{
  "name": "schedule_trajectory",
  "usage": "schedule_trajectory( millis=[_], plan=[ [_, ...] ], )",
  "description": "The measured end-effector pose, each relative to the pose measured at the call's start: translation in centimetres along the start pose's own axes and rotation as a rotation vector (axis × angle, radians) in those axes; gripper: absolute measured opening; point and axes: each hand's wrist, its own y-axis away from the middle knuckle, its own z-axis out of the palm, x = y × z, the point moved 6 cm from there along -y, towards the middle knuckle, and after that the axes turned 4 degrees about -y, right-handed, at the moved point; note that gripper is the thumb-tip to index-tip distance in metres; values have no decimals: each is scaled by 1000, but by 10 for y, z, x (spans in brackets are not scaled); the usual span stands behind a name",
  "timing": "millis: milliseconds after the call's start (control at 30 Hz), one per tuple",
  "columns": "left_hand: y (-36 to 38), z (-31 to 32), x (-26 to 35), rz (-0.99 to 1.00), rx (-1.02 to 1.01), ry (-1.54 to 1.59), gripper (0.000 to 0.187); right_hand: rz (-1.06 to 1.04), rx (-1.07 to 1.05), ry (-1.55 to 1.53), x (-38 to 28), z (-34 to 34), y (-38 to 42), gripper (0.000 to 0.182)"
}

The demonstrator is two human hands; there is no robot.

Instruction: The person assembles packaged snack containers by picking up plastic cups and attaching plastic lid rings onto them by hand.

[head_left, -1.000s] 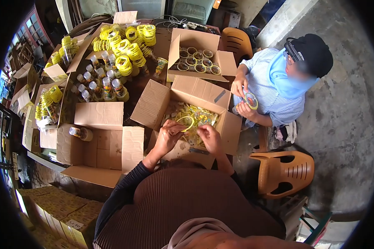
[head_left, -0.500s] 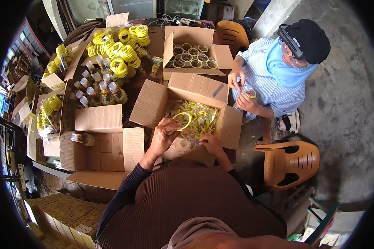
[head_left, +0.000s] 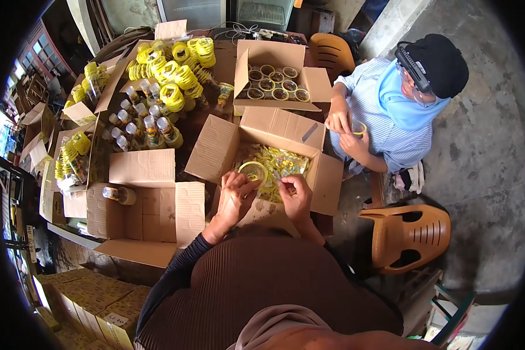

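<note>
Over a cardboard box (head_left: pixel 283 125) of small yellow packets (head_left: pixel 286 161), my left hand (head_left: pixel 235 195) grips a clear round container with a yellow rim (head_left: pixel 253 171). The container's opening faces up toward the camera. Just right of it, the fingers of my right hand (head_left: pixel 296 195) are pinched on a small thing, pale and too small to make out. Both hands are close together above the near part of the box, which hides the container's lower part.
A box of dark-filled jars (head_left: pixel 272 81) stands behind. Bottles (head_left: pixel 151 131) and yellow-ringed stacks (head_left: pixel 172 73) lie left, beyond an open box (head_left: pixel 143 169) holding a bottle (head_left: pixel 119 195). A co-worker (head_left: pixel 385 111) handles a container at right, near an orange chair (head_left: pixel 411 238).
My right hand has moved up and closer to the container. The container sits slightly lower and left in view. The co-worker's hands have drawn closer together over their container.
</note>
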Motion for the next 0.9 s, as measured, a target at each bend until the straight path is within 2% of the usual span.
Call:
schedule_trajectory(
  millis=[67, 133, 233, 433, 767, 833, 900],
  plan=[
    [1, -3, 4, -5, 47, -63, 30, -216, 71, 61, -18, 3, 1, 19],
    [1, -3, 6, -19, 52, -81, 28, -238, 79, 55, -22, 5, 3, 21],
    [3, -3, 6, -36, 63, -118, 24, -340, 47, 203, -30, 8, 9, 27],
    [5, 1, 8, 0, 69, -135, 20, -467, 5, 306, -32, 13, 16, 24],
    [7, 5, 21, 61, 3, -100, 20, -423, -43, 408, -32, 15, 12, 17],
    [8, 6, 20, 63, 1, -95, 20, -216, -14, 232, -15, 9, 4, 16],
    [7, 6, 19, 64, 4, -93, 20, -203, 16, 207, -14, 5, 4, 17]
  ],
)
